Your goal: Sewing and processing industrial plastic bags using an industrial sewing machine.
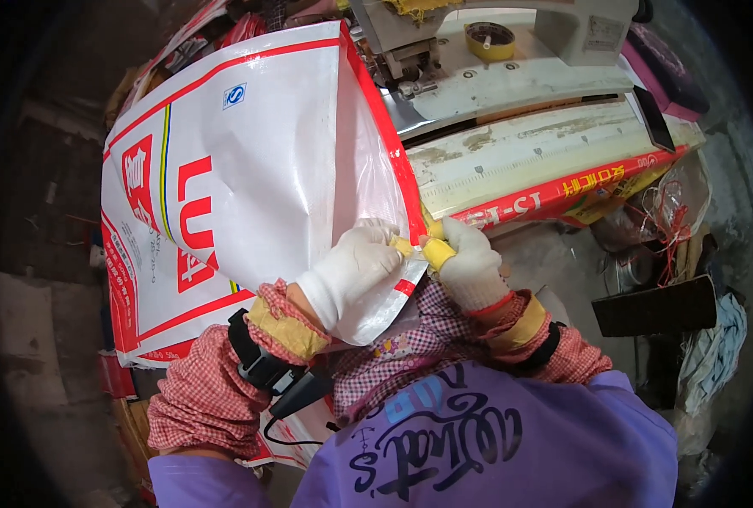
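A large white woven plastic sack (287, 144) with red borders and red lettering spreads across the left and middle, its open edge turned toward my right. At the near corner of that red-edged mouth, my left hand (361, 261) pinches the sack's rim between thumb and fingers. Close beside it, my right hand (469, 264) is also closed on the rim, the two thumbs almost meeting. Both hands wear white knit gloves with yellow tape around fingertips. What lies under the fingers is partly hidden.
Beyond the sack stands a sewing machine (410, 51) on a worn pale table (512, 157), its front edge covered with red printed sheeting. A yellow tape roll (490, 41) rests on the machine bed and a dark phone (651, 117) on the table. Red threads (668, 224) hang at right.
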Tool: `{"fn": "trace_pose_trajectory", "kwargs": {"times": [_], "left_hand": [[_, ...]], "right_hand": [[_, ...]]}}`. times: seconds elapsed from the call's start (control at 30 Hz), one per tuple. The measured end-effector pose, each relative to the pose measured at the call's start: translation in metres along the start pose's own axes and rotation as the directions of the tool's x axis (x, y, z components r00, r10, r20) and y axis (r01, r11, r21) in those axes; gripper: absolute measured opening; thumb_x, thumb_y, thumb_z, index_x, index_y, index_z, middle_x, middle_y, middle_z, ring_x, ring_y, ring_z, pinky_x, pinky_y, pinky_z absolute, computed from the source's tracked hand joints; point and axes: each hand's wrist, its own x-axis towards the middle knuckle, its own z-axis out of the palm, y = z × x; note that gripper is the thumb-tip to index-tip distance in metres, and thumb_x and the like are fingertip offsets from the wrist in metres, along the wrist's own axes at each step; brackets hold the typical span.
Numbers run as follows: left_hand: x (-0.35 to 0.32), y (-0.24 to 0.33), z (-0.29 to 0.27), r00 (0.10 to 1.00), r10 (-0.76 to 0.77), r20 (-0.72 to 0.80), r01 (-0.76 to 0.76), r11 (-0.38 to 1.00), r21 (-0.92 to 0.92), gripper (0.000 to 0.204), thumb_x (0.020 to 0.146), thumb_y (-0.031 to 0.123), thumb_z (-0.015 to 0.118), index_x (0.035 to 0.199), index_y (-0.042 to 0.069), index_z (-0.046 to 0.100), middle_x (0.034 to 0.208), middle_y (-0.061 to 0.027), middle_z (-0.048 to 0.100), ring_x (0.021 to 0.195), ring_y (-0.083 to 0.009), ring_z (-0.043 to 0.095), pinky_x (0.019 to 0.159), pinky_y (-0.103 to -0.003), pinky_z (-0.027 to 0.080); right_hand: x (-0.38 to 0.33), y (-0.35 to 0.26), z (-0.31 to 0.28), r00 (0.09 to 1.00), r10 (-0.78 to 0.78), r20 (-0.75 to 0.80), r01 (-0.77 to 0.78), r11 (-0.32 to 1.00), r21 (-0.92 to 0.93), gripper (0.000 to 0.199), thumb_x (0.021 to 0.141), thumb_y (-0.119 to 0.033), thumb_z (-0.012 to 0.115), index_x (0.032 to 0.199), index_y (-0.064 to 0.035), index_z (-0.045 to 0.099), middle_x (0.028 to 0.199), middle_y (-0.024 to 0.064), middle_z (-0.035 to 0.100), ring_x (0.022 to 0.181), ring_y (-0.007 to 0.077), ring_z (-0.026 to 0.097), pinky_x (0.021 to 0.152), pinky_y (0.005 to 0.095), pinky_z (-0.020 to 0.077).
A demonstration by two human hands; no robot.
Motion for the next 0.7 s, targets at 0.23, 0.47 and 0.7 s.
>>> {"fn": "trace_pose_trajectory", "kwargs": {"times": [0.23,0.47,0.7], "left_hand": [[0.005,-0.002,0.023,0.99,0.092,-0.103,-0.122,0.93,-0.347,0.036,0.07,-0.006,0.047,0.106,-0.005,0.049,0.093,-0.0061,0.056,0.082,-0.0137,0.053,0.077,-0.023,0.042],[0.007,-0.003,0.024,0.922,0.293,-0.252,-0.312,0.949,-0.038,0.028,0.076,-0.003,0.051,0.104,-0.003,0.051,0.093,-0.0065,0.055,0.084,-0.0132,0.051,0.077,-0.023,0.042],[0.005,0.041,-0.003,0.682,0.702,0.205,-0.46,0.194,0.866,0.024,0.076,0.024,0.063,0.089,0.005,0.059,0.094,-0.0086,0.057,0.084,-0.0253,0.054,0.075,-0.034,0.045]], "right_hand": [[-0.004,0.006,-0.002,0.969,0.2,0.148,-0.234,0.934,0.271,0.021,0.084,-0.021,0.054,0.087,-0.0003,0.057,0.065,0.0089,0.056,0.052,0.0149,0.053,0.048,0.0279,0.0427],[-0.001,0.008,-0.003,0.938,0.196,0.286,-0.301,0.87,0.39,0.025,0.086,-0.023,0.053,0.087,0.002,0.057,0.065,0.005,0.056,0.049,0.0098,0.051,0.045,0.0243,0.0419],[-0.001,0.01,-0.016,0.931,0.207,0.301,-0.334,0.815,0.474,0.023,0.085,-0.022,0.055,0.087,0.0001,0.056,0.064,0.0042,0.054,0.049,0.0098,0.051,0.045,0.024,0.0419]]}}
